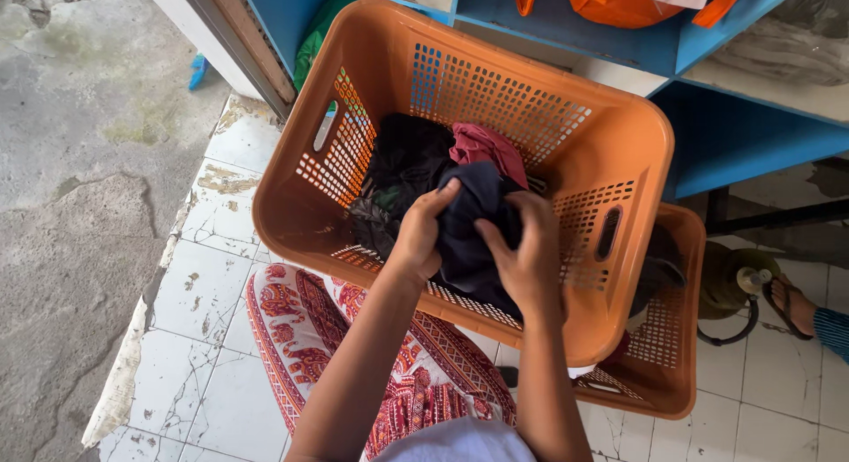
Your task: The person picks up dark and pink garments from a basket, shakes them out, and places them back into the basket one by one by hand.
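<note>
Orange plastic forms the laundry basket (610, 130), and above its near rim both hands clamp a dark navy garment (473, 228): the left hand (423, 232) grips it from nine o'clock with its fingers closed into the cloth, the right hand (528, 250) from three o'clock, likewise closed on it. Just beyond the garment, at twelve o'clock, a red cloth (485, 147) lies on a heap of black clothes (402, 166) inside the basket. A second orange basket (668, 356) sits beneath it toward four o'clock, with patterned red trousers (309, 338) at seven o'clock on the white tiled floor (203, 294).
</note>
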